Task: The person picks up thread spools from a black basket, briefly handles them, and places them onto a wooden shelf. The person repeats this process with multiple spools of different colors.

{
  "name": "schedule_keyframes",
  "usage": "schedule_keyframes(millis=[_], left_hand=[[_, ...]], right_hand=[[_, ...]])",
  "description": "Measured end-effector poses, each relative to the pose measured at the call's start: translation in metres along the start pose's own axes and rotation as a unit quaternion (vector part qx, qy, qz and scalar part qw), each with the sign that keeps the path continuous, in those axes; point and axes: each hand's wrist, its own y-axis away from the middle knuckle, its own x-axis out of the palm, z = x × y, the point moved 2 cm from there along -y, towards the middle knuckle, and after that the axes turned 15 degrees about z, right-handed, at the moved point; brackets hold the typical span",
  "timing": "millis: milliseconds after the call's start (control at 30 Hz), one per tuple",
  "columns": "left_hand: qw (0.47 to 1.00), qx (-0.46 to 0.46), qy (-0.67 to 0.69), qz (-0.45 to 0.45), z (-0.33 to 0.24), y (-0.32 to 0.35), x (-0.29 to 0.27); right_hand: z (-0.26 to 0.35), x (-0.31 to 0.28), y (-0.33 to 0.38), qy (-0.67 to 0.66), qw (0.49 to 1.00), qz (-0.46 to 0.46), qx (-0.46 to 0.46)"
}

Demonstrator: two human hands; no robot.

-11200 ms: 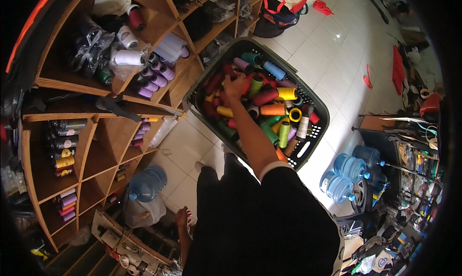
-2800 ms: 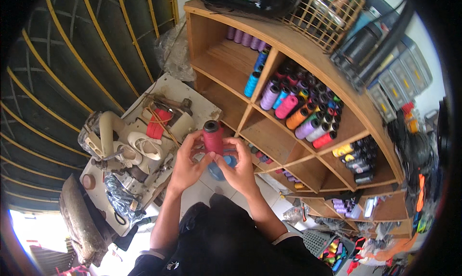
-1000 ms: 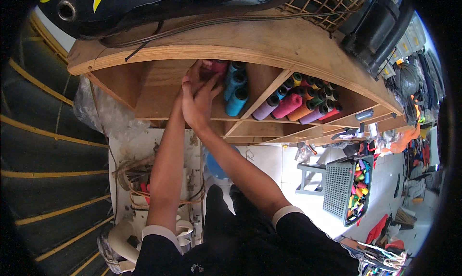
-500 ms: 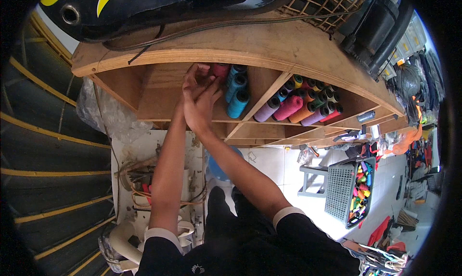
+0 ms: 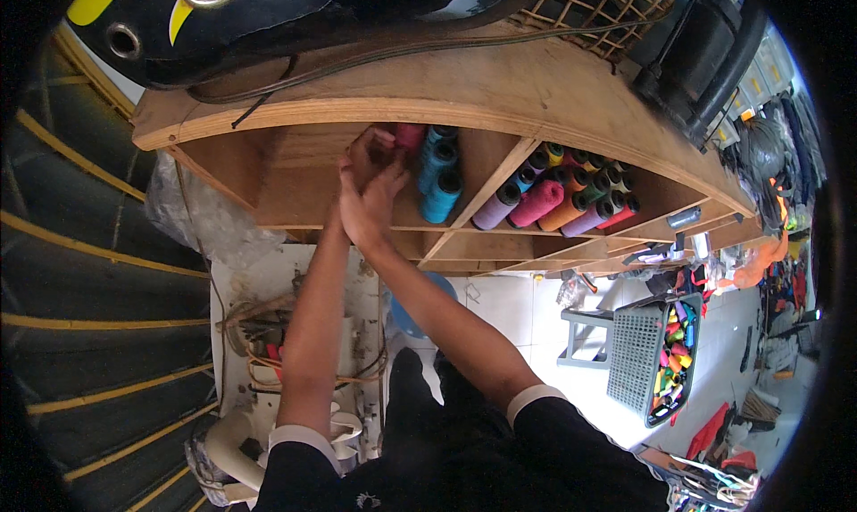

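Dark-red spool (image 5: 409, 137) now deeper in shelf compartment (image 5: 303, 186) | both hands' grip (image 5: 370, 186) holding it | blue spools (image 5: 439, 177) beside.

Black sleeves, seemingly white-cuffed

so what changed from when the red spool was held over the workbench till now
Both hands carried the red spool up into the top-left cubby of the wooden shelf. It now sits beside the blue spools, with the left hand and right hand pressed against it. In the last second the hands barely shifted. The blue spools and the mixed spools next door stayed put.
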Motion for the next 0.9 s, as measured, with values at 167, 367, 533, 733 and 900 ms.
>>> schedule_keyframes(millis=[167,367,533,733,900], left_hand=[[0.999,0.022,-0.001,-0.031,-0.001,0.004,0.0],[0.966,0.002,-0.102,-0.239,-0.043,0.062,0.026],[0.935,0.011,-0.121,-0.334,-0.041,0.135,0.073],[0.943,0.024,-0.177,-0.28,0.005,0.163,0.203],[0.973,-0.108,-0.187,0.086,0.073,0.174,0.336]], right_hand=[[0.011,-0.007,0.009,-0.006,0.999,0.027,0.026],[0.023,-0.061,0.09,-0.187,0.968,0.132,-0.106],[-0.073,-0.145,0.203,0.036,0.963,0.22,-0.152],[-0.202,-0.274,0.299,0.132,0.955,0.267,-0.005],[-0.274,-0.388,0.365,0.144,0.934,0.17,0.28]])
